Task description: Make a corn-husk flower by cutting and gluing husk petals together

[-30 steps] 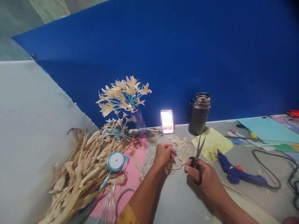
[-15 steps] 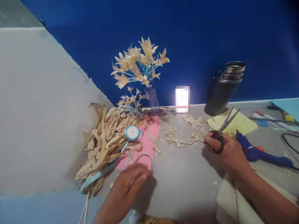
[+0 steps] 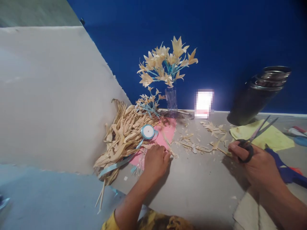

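My left hand (image 3: pixel 155 161) rests knuckles-up on the grey table at the edge of a pink sheet (image 3: pixel 168 133), fingers curled onto a dried straw strip (image 3: pixel 169 150) beside a bundle of thin wires (image 3: pixel 140 159). My right hand (image 3: pixel 256 164) grips black-handled scissors (image 3: pixel 254 137), blades slightly apart and pointing up and right over a yellow paper (image 3: pixel 275 137). A pile of dried straw leaves (image 3: pixel 122 137) lies left of the pink sheet, with a light-blue ribbon spool (image 3: pixel 148 131) on it.
A small vase of straw flowers (image 3: pixel 168 67) stands against the blue wall. Straw scraps (image 3: pixel 203 142) litter the table middle. A dark metal flask (image 3: pixel 259 95) stands at right. A blue glue gun (image 3: pixel 285 166) lies behind my right hand. A cream cloth (image 3: pixel 247 214) lies near the front.
The view has swung left. My left hand has left the wire ring and moved up to the pink sheet's edge, onto a straw strip. My right hand still holds the scissors.
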`<act>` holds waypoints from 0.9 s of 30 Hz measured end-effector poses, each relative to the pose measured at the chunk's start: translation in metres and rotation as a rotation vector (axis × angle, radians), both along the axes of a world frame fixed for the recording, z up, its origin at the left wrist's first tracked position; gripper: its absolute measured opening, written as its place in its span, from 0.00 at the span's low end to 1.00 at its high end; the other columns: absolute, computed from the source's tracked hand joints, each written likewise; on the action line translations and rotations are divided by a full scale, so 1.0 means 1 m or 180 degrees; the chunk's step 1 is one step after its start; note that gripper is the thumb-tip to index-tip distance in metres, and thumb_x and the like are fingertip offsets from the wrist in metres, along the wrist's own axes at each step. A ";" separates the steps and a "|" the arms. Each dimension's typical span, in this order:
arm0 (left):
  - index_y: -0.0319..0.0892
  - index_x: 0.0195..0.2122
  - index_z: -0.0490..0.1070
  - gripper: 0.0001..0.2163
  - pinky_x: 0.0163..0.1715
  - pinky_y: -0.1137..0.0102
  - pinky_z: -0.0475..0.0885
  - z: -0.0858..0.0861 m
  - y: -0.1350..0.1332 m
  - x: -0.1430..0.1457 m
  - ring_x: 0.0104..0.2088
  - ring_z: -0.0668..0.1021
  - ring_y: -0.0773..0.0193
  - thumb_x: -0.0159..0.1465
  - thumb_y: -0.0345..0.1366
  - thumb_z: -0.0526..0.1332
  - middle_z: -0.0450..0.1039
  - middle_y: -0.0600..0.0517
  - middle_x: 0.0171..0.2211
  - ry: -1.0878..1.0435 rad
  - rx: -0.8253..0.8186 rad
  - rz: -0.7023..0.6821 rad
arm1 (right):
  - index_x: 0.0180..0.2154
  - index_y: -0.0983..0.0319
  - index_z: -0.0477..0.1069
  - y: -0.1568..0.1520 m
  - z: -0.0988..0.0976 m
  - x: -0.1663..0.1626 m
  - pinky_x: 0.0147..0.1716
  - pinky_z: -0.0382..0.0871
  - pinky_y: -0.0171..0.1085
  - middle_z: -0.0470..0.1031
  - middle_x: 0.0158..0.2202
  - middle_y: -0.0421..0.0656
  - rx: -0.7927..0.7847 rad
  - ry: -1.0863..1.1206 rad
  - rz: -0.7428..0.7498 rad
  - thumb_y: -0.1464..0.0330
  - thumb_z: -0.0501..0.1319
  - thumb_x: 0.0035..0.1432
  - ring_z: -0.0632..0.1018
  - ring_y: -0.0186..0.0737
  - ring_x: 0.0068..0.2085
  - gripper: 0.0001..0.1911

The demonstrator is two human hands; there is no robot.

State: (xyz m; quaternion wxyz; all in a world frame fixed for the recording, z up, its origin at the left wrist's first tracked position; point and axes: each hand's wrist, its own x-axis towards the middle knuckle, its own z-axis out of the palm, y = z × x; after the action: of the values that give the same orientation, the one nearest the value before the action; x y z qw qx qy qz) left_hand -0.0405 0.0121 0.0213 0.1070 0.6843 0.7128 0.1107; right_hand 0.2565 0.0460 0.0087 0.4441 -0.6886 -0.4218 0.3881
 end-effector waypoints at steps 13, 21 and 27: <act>0.42 0.29 0.68 0.02 0.36 0.63 0.64 -0.022 0.024 0.004 0.34 0.75 0.56 0.57 0.31 0.57 0.72 0.48 0.30 -0.0845 0.0042 0.0654 | 0.29 0.59 0.75 -0.001 -0.005 -0.005 0.27 0.63 0.37 0.77 0.26 0.40 -0.0286 -0.0261 0.0228 0.47 0.66 0.38 0.73 0.43 0.28 0.23; 0.41 0.33 0.69 0.11 0.27 0.71 0.67 0.004 -0.003 -0.019 0.25 0.74 0.66 0.48 0.30 0.66 0.73 0.52 0.28 -0.5584 -0.1090 0.1170 | 0.34 0.60 0.77 -0.003 -0.007 -0.006 0.29 0.66 0.36 0.81 0.29 0.40 -0.0357 -0.0326 0.0269 0.48 0.68 0.41 0.77 0.45 0.31 0.24; 0.35 0.29 0.74 0.10 0.23 0.75 0.66 0.000 -0.014 -0.008 0.24 0.75 0.69 0.46 0.29 0.71 0.75 0.48 0.29 -0.5844 -0.1225 0.1438 | 0.33 0.60 0.78 -0.002 -0.007 -0.006 0.26 0.66 0.37 0.80 0.25 0.41 -0.0399 -0.0439 0.0408 0.49 0.67 0.44 0.77 0.45 0.27 0.22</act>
State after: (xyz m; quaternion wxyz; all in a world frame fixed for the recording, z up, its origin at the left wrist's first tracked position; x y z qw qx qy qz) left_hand -0.0490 -0.0015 0.0208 0.7092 0.1486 0.4722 0.5020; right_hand 0.2509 0.0435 0.0013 0.3442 -0.7118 -0.4694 0.3930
